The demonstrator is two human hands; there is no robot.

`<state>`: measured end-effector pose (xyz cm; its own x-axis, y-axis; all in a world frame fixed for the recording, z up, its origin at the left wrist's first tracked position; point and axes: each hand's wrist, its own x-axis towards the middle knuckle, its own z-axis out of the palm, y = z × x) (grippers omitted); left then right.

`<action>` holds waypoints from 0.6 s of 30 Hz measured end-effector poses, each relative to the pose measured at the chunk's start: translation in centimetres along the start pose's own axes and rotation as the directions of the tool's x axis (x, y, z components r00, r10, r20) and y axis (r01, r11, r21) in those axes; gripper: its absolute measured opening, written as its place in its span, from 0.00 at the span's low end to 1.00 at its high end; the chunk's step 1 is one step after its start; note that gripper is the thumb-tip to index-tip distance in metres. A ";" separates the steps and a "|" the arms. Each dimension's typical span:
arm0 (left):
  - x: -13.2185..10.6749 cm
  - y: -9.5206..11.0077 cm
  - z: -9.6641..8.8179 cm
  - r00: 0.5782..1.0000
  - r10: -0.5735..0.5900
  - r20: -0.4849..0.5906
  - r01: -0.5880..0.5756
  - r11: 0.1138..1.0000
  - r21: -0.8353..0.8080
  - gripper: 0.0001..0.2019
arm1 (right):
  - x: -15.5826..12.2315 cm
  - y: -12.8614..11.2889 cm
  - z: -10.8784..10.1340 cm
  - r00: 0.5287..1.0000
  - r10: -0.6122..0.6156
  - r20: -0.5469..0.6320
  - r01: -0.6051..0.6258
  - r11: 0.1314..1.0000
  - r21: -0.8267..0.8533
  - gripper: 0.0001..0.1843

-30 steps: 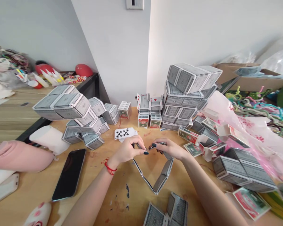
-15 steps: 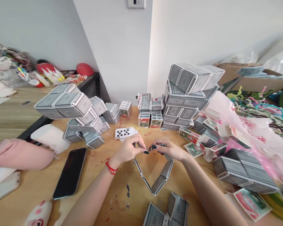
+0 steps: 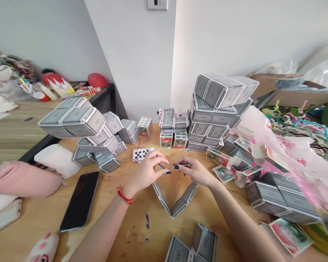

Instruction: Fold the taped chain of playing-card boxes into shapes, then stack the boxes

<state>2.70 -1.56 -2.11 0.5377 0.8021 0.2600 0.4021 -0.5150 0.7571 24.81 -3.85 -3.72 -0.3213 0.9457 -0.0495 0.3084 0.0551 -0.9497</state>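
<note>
A chain of folded playing cards [image 3: 184, 201] with grey patterned backs forms a heart-like loop between my hands, its lower point near the tabletop. My left hand [image 3: 144, 171], with a red string bracelet at the wrist, pinches the loop's upper left end. The upper right end is held between the thumb and fingers of my right hand [image 3: 197, 170]. Both fingertips nearly meet at the top, where the card edges are partly hidden. Closer to me lies another folded-card piece [image 3: 205, 242]. Beyond my left hand rest loose cards [image 3: 142, 154], a ten of spades on top.
A tall folded-card stack [image 3: 214, 112] stands at the back right, a leaning one [image 3: 83, 122] at the left. Card boxes [image 3: 166, 139] stand between them. A black phone [image 3: 80, 200] lies left of my arm. More folded-card blocks [image 3: 278, 198] and opened boxes crowd the right.
My hands have drawn the loop's two upper ends closer to each other. The loop's lower point has shifted slightly left and up.
</note>
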 end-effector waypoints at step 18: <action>-0.2 1.6 -1.9 0.992 -0.124 0.028 0.126 0.934 -0.334 0.29 | -2.2 -3.7 -0.5 0.927 -0.356 -0.121 0.336 0.928 -0.163 0.19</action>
<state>1.80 -2.00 0.22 0.5041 0.8510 0.1472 0.1962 -0.2788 0.9401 24.85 -6.00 0.10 -0.2995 0.8952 0.3299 0.3240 0.4207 -0.8474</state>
